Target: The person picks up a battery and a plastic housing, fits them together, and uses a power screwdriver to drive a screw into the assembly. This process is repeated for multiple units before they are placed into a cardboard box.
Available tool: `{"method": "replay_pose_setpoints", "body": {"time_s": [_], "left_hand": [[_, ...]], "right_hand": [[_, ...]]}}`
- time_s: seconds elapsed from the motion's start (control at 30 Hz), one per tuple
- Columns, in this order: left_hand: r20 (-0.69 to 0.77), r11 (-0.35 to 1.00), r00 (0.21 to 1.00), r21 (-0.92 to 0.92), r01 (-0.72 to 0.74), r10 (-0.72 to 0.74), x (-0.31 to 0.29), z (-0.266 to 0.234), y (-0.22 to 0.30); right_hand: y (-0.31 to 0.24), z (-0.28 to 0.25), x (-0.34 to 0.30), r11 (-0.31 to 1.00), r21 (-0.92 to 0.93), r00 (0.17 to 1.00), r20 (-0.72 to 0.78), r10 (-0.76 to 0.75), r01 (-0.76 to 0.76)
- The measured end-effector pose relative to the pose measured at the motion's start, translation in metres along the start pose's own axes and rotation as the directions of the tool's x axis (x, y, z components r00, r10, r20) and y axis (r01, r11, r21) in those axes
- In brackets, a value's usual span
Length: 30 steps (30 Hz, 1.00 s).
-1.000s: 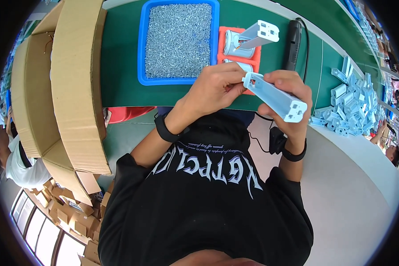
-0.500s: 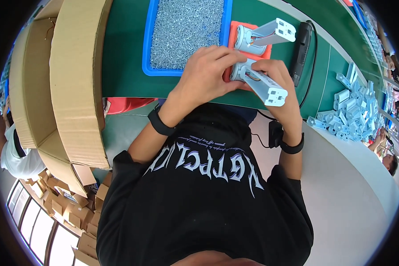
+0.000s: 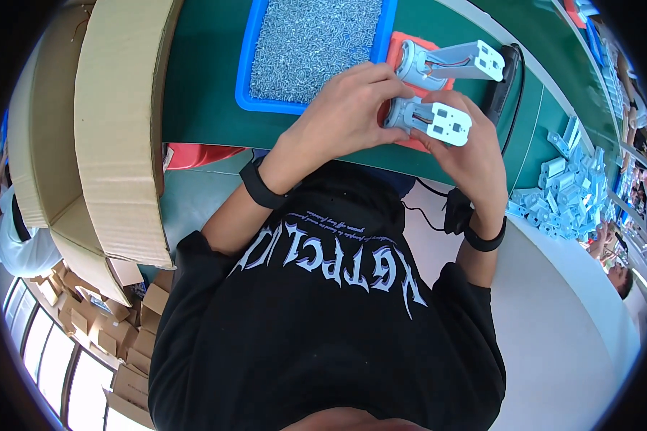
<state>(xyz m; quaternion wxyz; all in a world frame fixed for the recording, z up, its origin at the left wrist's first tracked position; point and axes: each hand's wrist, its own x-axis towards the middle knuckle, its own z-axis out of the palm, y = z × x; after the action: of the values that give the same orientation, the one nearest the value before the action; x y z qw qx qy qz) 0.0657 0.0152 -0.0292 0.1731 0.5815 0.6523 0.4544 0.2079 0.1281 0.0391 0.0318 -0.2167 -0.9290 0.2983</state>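
Observation:
Between my hands is a light-blue plastic housing (image 3: 447, 123) with a round base and a flat, slotted end plate. My left hand (image 3: 359, 108) grips the round base from the left, thumb and fingers closed about it. From the right, my right hand (image 3: 467, 144) wraps the same housing, its fingers partly hidden behind the part. A second housing (image 3: 425, 66) of the same kind, with thin wires inside, rests in a red-orange fixture (image 3: 404, 40) just beyond. The near part of the fixture is mostly covered by my hands.
A blue tray (image 3: 243, 86) full of small screws lies left of the fixture. Behind my right hand lies a black tool with a cord (image 3: 507, 82). Several light-blue parts (image 3: 568, 190) are heaped at the right. A large cardboard box (image 3: 118, 129) stands at the left.
The housing in my hands has turned, its end plate swinging up and away from me. My right hand has shifted lower around it. The whole view has moved slightly.

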Motion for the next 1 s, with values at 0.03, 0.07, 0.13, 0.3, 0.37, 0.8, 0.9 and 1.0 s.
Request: {"method": "replay_pose_setpoints", "body": {"time_s": [0.03,0.07,0.13,0.3,0.37,0.8,0.9,1.0], "left_hand": [[-0.001,1.0,1.0,-0.015,0.01,-0.01,0.0,0.0,0.0],[-0.002,0.999,1.0,-0.029,0.019,-0.019,0.0,0.0,0.0],[0.001,0.999,0.999,-0.038,0.035,-0.035,0.001,0.001,-0.001],[-0.016,0.995,0.998,-0.086,0.057,-0.059,-0.003,0.003,-0.003],[-0.032,0.993,0.998,-0.108,0.051,-0.054,-0.002,0.004,-0.003],[0.035,0.978,0.98,0.084,0.193,-0.196,-0.012,-0.047,-0.016],[0.112,0.935,0.967,0.302,0.185,-0.228,-0.015,-0.044,-0.024],[0.201,0.911,0.938,0.362,0.197,-0.283,-0.007,-0.031,-0.024]], "right_hand": [[0.0,0.001,0.0,1.0,-0.001,1.0,0.008,-0.004,0.004],[0.0,0.002,-0.001,1.0,-0.015,1.0,-0.02,-0.018,0.018],[0.0,0.004,-0.003,0.998,-0.039,0.996,-0.073,-0.043,0.04],[-0.004,0.01,-0.001,0.968,-0.212,0.988,-0.048,-0.145,0.132],[0.014,0.018,-0.006,0.997,0.046,0.995,-0.084,-0.06,0.064],[0.094,-0.046,-0.003,0.642,-0.106,0.647,-0.237,0.725,-0.759],[0.136,-0.013,0.017,0.605,-0.385,0.701,-0.184,0.689,-0.697],[0.16,-0.027,-0.002,0.754,0.112,0.739,-0.148,0.657,-0.648]]}}
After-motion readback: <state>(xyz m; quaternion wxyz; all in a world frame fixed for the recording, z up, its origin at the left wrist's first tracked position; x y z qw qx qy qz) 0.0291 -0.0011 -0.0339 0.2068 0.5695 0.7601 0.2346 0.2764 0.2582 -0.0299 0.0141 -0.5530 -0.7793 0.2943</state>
